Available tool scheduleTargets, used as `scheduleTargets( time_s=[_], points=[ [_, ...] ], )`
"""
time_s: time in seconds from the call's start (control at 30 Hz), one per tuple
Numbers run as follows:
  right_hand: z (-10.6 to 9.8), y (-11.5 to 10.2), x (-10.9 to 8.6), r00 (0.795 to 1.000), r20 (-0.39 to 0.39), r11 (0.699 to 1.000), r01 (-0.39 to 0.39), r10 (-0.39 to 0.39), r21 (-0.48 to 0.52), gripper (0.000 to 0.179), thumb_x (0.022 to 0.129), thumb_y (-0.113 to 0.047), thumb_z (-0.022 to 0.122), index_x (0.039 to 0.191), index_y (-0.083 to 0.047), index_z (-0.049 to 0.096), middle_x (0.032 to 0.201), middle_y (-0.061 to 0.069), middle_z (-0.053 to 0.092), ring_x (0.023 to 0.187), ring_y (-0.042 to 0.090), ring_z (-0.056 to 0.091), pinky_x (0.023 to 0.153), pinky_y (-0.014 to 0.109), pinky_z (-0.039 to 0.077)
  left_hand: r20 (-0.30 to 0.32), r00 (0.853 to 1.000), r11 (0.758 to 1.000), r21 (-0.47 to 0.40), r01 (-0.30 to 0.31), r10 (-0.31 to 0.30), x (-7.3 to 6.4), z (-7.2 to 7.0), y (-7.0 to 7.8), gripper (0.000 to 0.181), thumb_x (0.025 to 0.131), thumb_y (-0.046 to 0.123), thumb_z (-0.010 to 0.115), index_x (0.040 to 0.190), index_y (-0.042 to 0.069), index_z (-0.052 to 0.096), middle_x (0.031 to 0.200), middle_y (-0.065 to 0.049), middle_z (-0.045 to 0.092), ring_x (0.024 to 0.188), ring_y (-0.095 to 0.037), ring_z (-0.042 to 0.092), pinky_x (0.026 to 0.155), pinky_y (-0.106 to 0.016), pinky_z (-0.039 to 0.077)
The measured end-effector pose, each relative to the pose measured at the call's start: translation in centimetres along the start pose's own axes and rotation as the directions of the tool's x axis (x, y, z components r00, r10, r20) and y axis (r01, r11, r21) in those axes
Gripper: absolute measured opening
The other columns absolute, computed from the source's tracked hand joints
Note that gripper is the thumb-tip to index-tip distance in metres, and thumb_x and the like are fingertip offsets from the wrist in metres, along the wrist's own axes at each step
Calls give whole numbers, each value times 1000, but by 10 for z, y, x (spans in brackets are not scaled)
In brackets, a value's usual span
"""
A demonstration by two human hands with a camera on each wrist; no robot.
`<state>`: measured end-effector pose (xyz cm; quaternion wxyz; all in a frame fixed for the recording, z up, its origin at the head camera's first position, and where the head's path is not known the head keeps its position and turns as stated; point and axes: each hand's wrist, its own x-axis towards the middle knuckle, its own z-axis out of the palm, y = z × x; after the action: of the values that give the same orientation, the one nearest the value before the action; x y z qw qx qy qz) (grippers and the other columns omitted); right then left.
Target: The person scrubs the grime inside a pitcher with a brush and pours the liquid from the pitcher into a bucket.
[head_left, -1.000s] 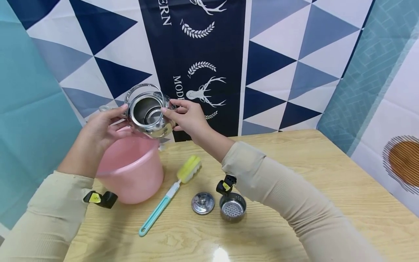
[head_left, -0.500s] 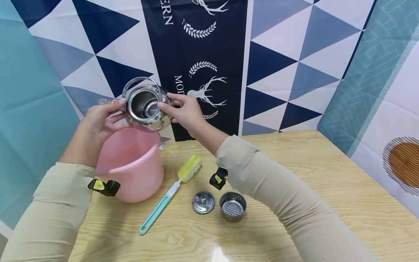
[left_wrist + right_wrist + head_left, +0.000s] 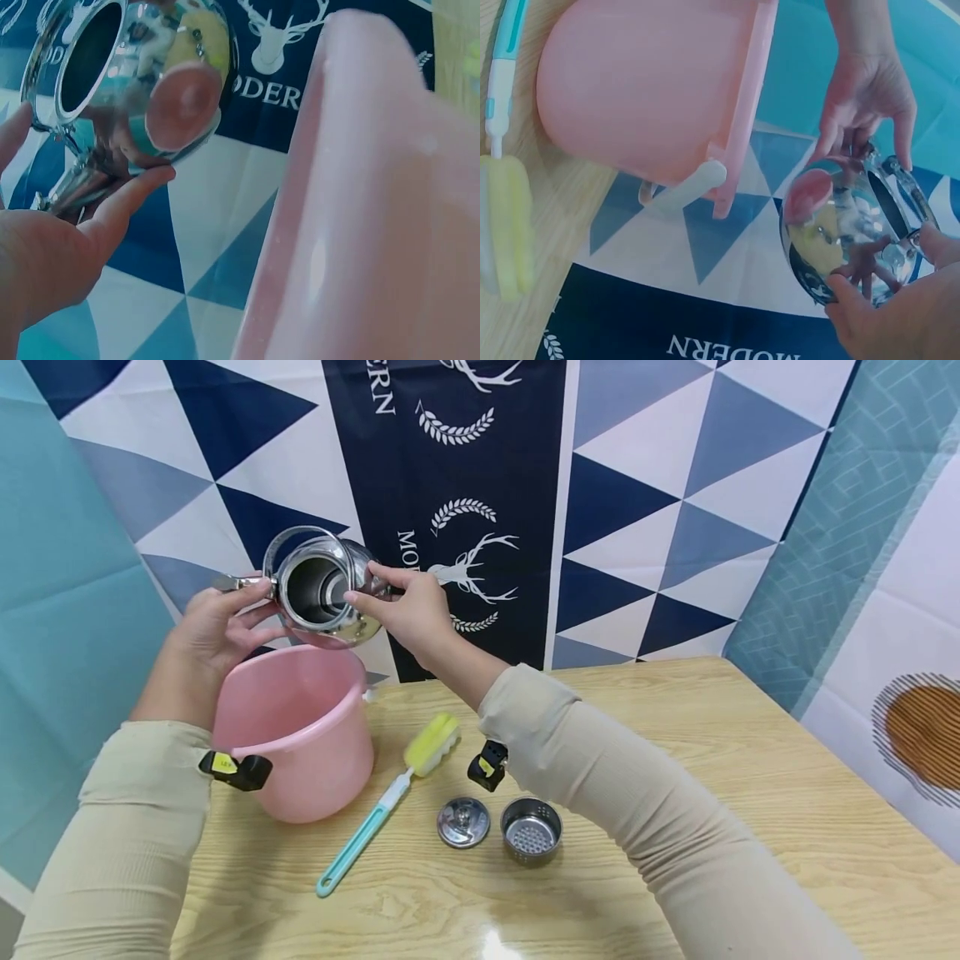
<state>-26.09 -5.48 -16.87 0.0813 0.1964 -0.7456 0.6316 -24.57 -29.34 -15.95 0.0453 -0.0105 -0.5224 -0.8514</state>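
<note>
A shiny metal teapot (image 3: pixel 360 625) with a raised hoop handle is held up between both hands, its lidless mouth tilted toward the head camera. My left hand (image 3: pixel 213 631) grips it at the spout side, thumb on top and fingers beneath. On the other side, my right hand (image 3: pixel 412 610) pinches the body near the handle's base, thumb by the rim. Below the teapot stands a pink bucket (image 3: pixel 318 768), whose wall (image 3: pixel 367 210) fills the right of the left wrist view. In the right wrist view the teapot's mirrored belly (image 3: pixel 832 225) reflects fingers and the bucket.
On the wooden table (image 3: pixel 637 735) lies a bottle brush (image 3: pixel 382 810) with a yellow sponge head and teal handle. Right of it are a round metal lid (image 3: pixel 463 822) and a perforated strainer basket (image 3: pixel 531 831). A patterned cloth (image 3: pixel 637 510) hangs behind the table.
Both hands have shifted the teapot slightly left and upward, over the bucket's far side. The brush, lid and strainer basket stay where they were.
</note>
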Motion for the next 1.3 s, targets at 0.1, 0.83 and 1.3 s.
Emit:
scheduleTargets(
  time_s=[0.1,0.83,1.3],
  points=[
    [3,-2,-2,1000,-8,1000,7,-7,10,55,83,-20,79,134,-13,60,123,1,64,99,9,64,76,16,52,48,999,999,-33,-7,9,1,-5,1,19,86,-2,70,102,5,65,101,-6,69,98,-23,67,65,-46,57],
    [5,-1,0,991,5,988,132,-132,-82,58,81,-14,80,135,-12,58,147,8,46,110,6,61,86,14,48,166,977,977,-185,-106,137,6,-14,-9,46,85,-13,64,126,5,57,115,-12,66,108,-28,65,70,-47,57],
    [16,-7,0,984,13,974,177,-177,-141,59,79,-13,82,133,-11,59,147,6,46,128,10,49,89,16,47,173,968,949,-287,-129,183,0,-22,-7,54,83,-21,58,132,1,50,129,-14,59,118,-31,59,74,-51,55]
  ],
)
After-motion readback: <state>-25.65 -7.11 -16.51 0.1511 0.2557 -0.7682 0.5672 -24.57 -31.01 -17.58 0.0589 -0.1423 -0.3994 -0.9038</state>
